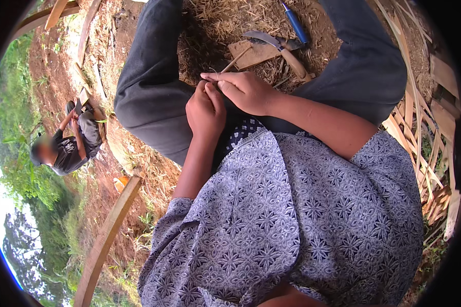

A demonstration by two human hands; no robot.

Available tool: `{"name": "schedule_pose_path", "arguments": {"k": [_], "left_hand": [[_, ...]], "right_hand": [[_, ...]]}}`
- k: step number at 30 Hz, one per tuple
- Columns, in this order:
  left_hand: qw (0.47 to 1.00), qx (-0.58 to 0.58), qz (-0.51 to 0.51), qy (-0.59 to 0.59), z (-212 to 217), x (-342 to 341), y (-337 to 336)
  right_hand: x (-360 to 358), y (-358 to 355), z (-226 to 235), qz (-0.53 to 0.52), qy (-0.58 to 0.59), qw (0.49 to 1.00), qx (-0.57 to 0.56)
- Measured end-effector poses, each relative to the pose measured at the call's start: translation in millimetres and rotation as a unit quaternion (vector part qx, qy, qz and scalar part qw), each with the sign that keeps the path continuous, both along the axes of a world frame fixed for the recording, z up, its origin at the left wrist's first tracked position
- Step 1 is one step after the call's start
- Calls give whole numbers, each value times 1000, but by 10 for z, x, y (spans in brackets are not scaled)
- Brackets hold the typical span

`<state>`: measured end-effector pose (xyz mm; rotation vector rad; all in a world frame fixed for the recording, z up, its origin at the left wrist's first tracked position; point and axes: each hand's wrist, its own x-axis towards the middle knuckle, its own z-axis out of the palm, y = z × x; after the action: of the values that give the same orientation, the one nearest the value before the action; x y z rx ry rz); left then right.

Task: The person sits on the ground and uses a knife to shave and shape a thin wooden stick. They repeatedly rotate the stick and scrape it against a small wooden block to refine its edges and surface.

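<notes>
My two hands meet above my lap, between my bent knees. My left hand (206,108) is closed in a fist, thumb up against the other hand's fingers. My right hand (245,93) is pinched, its index finger reaching across the left fingertips. A thin wooden stick (236,59) slants up and away from behind the right fingers; its near end is hidden by them. A fine pale fibre curls by the fingertips. Beyond lies a knife with a curved blade (264,37) and wooden handle (293,63), beside a flat wood piece (257,55).
A blue cylindrical object (295,25) lies near the knife on ground strewn with shavings. Split wood strips (420,138) are heaped at the right. On the left another person (66,138) sits on the slope, and a long wooden beam (107,240) stands nearer.
</notes>
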<state>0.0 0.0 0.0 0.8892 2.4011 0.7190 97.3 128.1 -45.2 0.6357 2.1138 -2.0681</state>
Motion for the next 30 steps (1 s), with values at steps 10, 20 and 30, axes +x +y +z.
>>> {"name": "schedule_pose_path", "arguments": {"k": [10, 20, 30], "left_hand": [[1000, 10, 18, -1, 45, -8, 22], [999, 24, 7, 33, -54, -59, 2], [998, 49, 14, 36, -64, -17, -24]], "right_hand": [[22, 106, -744, -76, -48, 996, 24], [-106, 187, -364, -54, -68, 994, 64], [-27, -165, 84, -38, 57, 998, 6]]}}
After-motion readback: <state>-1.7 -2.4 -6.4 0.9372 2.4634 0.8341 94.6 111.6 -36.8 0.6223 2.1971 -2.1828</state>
